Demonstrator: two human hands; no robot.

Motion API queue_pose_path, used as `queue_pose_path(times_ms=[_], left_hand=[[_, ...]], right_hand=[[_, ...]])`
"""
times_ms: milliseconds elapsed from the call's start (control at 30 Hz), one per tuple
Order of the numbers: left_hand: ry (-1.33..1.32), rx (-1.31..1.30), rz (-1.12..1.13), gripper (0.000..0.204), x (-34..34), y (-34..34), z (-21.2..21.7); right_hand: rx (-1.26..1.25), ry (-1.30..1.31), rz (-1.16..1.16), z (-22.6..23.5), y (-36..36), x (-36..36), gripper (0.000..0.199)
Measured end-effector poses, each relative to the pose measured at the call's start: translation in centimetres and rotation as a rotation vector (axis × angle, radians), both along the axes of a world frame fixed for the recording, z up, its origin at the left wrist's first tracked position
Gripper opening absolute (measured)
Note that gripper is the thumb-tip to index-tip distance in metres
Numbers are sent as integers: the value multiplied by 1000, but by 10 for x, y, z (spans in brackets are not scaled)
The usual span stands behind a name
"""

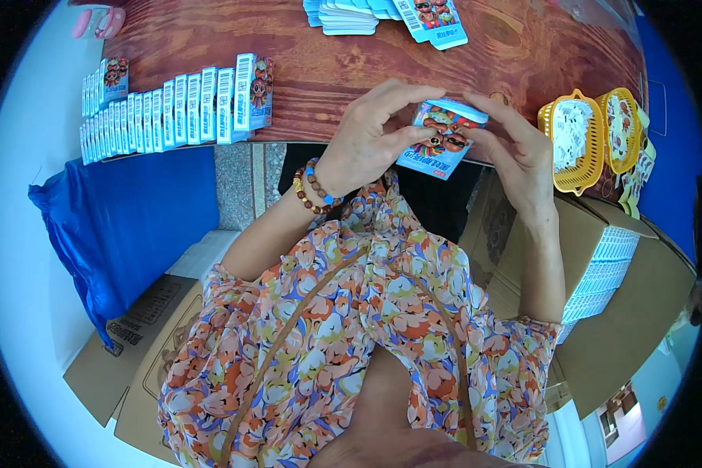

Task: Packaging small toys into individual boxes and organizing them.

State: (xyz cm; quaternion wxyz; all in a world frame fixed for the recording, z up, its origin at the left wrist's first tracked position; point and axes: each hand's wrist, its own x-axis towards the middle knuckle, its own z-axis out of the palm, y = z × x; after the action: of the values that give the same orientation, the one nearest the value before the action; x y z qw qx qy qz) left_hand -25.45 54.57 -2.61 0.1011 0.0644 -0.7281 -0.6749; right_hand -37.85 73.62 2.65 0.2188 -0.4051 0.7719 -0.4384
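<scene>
Between both hands, at the table's near edge, is a small light-blue cardboard box [437, 160] with colourful cartoon figures on its face. My left hand [374, 132] grips its left side, thumb on the front and fingers along the top edge. My right hand [519, 152] pinches its right side in the same way, the thumb on the printed face. The box's top end is turned toward the fingertips; whether its flap is fully closed I cannot tell. A row of similar blue boxes [182, 109] stands upright on the table to the left.
A stack of flat blue cartons [349, 17] lies at the far side of the wooden table [312, 70]. Two yellow baskets [579, 175] with small white pieces stand at the right. Below them an open cardboard box [632, 312] holds packed blue-white boxes. Blue cloth [144, 218] hangs at the left.
</scene>
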Motion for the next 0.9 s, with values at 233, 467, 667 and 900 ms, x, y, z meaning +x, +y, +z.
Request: queue_pose_path(times_ms=[233, 467, 667, 900], left_hand=[[15, 91, 20, 44, 0, 4, 0], [77, -228, -70, 47, -2, -4, 17], [103, -331, -26, 48, 0, 2, 19], [21, -166, -29, 47, 2, 3, 13]], right_hand=[[-131, -118, 52, -14, 12, -9, 33], [-91, -574, -129, 5, 10, -11, 27], [-71, -235, -84, -6, 8, -1, 25], [-36, -124, -76, -6, 7, 1, 25]])
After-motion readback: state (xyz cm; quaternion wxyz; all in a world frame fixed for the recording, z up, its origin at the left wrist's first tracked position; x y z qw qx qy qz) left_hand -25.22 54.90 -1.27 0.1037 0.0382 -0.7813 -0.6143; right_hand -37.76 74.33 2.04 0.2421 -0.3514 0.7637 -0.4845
